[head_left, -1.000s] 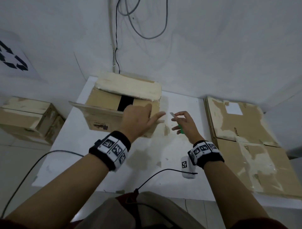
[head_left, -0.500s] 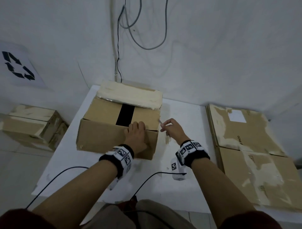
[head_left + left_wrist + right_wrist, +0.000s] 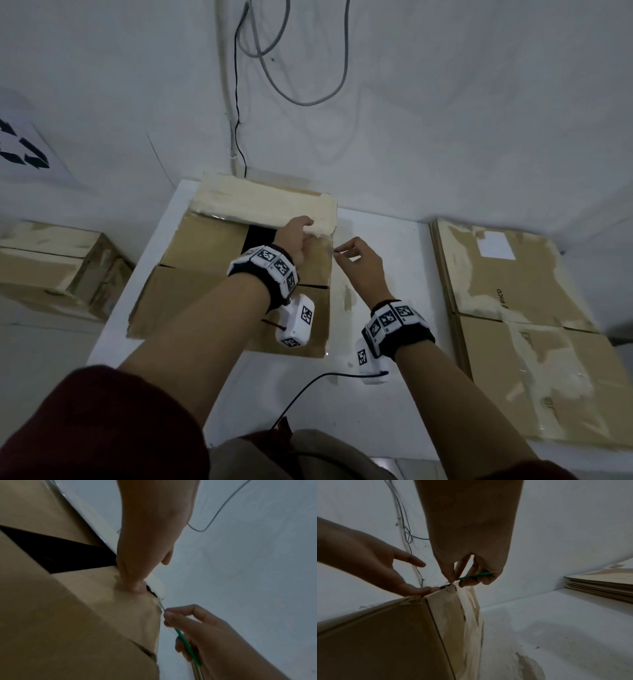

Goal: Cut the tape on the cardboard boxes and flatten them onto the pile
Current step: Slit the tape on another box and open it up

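white table (image 3: 376, 394); green cutter (image 3: 184, 641) in right hand (image 3: 205, 632), wrist views only

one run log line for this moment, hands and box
left hand: presses box top corner | right hand: pinches green cutter, blade at corner tape | pile: right side

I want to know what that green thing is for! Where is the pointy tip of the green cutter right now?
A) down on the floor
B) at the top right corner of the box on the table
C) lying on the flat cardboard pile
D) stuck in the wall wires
B: the right hand pinches the green cutter, and its blade tip meets the top right corner of the box, beside the left hand.
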A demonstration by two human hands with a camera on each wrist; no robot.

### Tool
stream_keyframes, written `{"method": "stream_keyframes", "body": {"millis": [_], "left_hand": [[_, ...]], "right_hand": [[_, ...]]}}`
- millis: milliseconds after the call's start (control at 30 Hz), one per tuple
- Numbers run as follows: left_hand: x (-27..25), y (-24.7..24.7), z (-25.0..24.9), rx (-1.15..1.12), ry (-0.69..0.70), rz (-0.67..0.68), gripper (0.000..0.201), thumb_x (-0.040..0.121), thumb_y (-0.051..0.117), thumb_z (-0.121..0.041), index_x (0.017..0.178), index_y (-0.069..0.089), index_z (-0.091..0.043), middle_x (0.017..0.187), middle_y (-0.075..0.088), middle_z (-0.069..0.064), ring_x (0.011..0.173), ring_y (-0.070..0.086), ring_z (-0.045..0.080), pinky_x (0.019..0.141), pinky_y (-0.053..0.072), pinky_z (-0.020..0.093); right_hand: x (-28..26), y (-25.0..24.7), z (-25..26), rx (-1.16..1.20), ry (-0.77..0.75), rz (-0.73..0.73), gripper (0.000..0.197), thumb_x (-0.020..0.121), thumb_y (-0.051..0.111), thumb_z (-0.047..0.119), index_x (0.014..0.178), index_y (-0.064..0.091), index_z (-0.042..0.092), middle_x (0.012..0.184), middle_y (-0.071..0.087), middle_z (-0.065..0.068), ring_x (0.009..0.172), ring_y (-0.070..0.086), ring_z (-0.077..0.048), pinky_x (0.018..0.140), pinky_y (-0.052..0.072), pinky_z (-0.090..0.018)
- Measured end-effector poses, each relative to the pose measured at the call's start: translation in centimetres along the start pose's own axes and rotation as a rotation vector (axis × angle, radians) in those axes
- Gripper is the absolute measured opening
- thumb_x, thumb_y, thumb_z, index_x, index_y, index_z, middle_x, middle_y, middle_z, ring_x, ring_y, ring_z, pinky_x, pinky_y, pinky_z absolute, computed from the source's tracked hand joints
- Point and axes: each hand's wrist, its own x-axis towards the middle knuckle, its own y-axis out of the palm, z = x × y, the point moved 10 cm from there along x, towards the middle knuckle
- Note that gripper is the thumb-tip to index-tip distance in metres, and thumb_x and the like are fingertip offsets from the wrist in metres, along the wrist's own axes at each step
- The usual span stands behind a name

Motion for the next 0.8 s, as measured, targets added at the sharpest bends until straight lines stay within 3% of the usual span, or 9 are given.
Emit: {"method": "stream_keyframes", "body": {"millis": [67,133,200,267,367,500,567,667,800], "left_hand": [[0.0,1.0,0.6,-0.138,-0.016,0.023,0.015,0.096,0.049,-0.014,0.110,0.051,-0.007,0.109,0.055,0.013,0.104,0.054,0.021,0.084,0.044,0.024],[0.4,1.4,1.0,-0.193,-0.013,0.039,0.028,0.097,0.048,-0.012,0.124,0.048,-0.003,0.127,0.051,0.017,0.122,0.049,0.024,0.096,0.039,0.023],[0.9,1.7,1.1,-0.225,-0.013,0.035,0.039,0.098,0.048,-0.014,0.135,0.043,-0.001,0.135,0.047,0.017,0.129,0.045,0.024,0.099,0.039,0.023],[2.0,1.8,1.6,-0.232,-0.034,0.018,0.039,0.098,0.050,-0.016,0.133,0.045,-0.001,0.124,0.052,0.014,0.119,0.052,0.021,0.090,0.043,0.023],[3.7,1.1,2.0,-0.212,-0.032,-0.061,0.027,0.091,0.063,-0.017,0.112,0.059,0.000,0.101,0.060,0.009,0.084,0.059,0.013,0.072,0.048,0.023],[5.2,0.7,2.2,-0.134,-0.029,-0.117,0.022,0.089,0.067,-0.026,0.080,0.061,-0.006,0.086,0.063,0.007,0.078,0.059,0.018,0.085,0.052,0.032],[5.5,0.3,1.9,-0.067,-0.017,-0.155,0.025,0.090,0.063,-0.030,0.082,0.061,-0.007,0.081,0.062,0.005,0.072,0.057,0.017,0.076,0.053,0.029],[6.1,0.8,1.4,0.076,0.012,-0.101,0.025,0.098,0.047,-0.020,0.074,0.052,-0.015,0.073,0.054,-0.001,0.062,0.050,0.009,0.059,0.043,0.019],[6.8,0.8,1.3,0.163,0.029,-0.079,0.028,0.095,0.046,-0.011,0.068,0.051,-0.016,0.071,0.055,-0.001,0.067,0.052,0.013,0.071,0.045,0.027]], "right_hand": [[0.2,0.4,0.5,-0.016,-0.044,-0.014,0.018,0.086,0.074,0.023,0.085,0.064,0.008,0.083,0.067,0.003,0.076,0.058,-0.001,0.063,0.040,-0.007],[0.8,0.7,0.4,-0.025,-0.057,-0.028,0.020,0.086,0.075,0.025,0.082,0.065,0.007,0.084,0.068,0.001,0.081,0.061,-0.009,0.064,0.040,-0.008],[1.2,0.9,0.3,-0.022,-0.061,-0.045,0.019,0.086,0.074,0.025,0.082,0.065,0.009,0.083,0.068,0.002,0.083,0.061,-0.011,0.065,0.040,-0.008],[1.5,0.8,0.2,-0.025,-0.051,-0.063,0.017,0.087,0.073,0.025,0.081,0.065,0.012,0.084,0.068,0.004,0.084,0.060,-0.010,0.067,0.041,-0.008],[2.0,0.8,-0.1,-0.049,-0.048,-0.076,0.015,0.089,0.072,0.025,0.079,0.063,0.018,0.085,0.067,0.004,0.085,0.059,-0.009,0.067,0.040,-0.008],[2.9,0.9,-0.3,-0.081,-0.040,-0.069,0.014,0.090,0.070,0.026,0.079,0.064,0.021,0.087,0.067,0.001,0.086,0.059,-0.009,0.068,0.039,-0.011],[3.3,1.0,-0.2,-0.099,-0.042,-0.065,0.013,0.090,0.070,0.026,0.080,0.064,0.019,0.088,0.066,0.000,0.086,0.058,-0.010,0.069,0.039,-0.014],[3.8,1.2,-0.4,-0.134,-0.052,-0.068,0.012,0.092,0.067,0.023,0.082,0.064,0.017,0.088,0.064,-0.003,0.084,0.056,-0.009,0.068,0.038,-0.016],[4.1,1.0,-0.5,-0.103,-0.038,-0.109,0.010,0.093,0.065,0.019,0.083,0.063,0.018,0.091,0.063,-0.004,0.084,0.055,-0.004,0.069,0.037,-0.013]]}}
